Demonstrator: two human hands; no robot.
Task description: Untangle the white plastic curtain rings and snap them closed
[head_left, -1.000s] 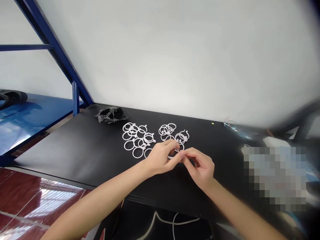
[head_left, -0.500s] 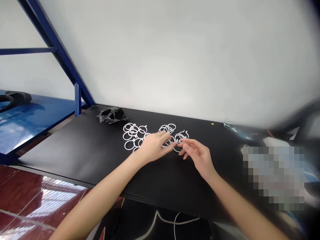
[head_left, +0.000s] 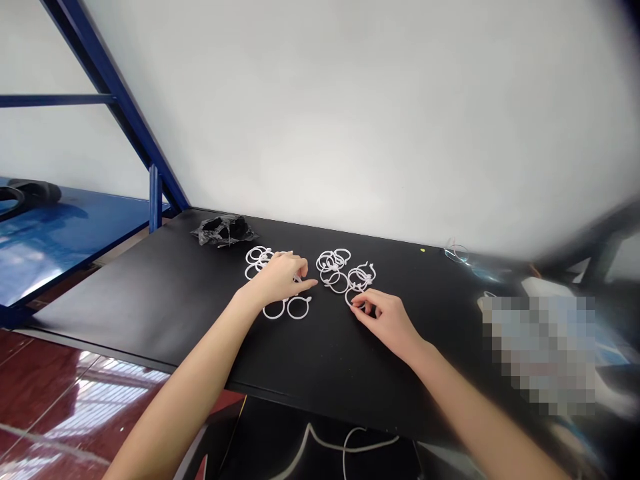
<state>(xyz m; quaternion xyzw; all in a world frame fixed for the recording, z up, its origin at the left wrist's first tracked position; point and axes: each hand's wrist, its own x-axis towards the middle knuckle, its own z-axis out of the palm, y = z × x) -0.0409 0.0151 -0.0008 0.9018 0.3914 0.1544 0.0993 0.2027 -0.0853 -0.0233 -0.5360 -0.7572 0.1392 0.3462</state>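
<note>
Several thin white rings, each with a small knob or clasp, lie in two groups on the black tabletop [head_left: 165, 293]. My left hand [head_left: 275, 280] reaches over the left group [head_left: 256, 255] and hides part of it, thumb stretched apart from the bent fingers. Below that hand, two rings lie side by side, one of them a separate white ring [head_left: 299, 308]. At the lower edge of the right group [head_left: 330, 263], my right hand [head_left: 390, 320] pinches a white ring [head_left: 347, 298] between thumb and fingertips.
A crumpled black plastic bag [head_left: 225, 231] lies near the wall on the left. Clear glasses [head_left: 457, 253] rest at the back right, and a pixelated item [head_left: 543, 353] is at the right. A blue metal frame [head_left: 155, 193] stands left; white cables [head_left: 345, 445] show below the front edge.
My left hand has moved left from the right group to the left group, its thumb now apart. My right hand has shifted slightly down and closed its fingertips on a ring.
</note>
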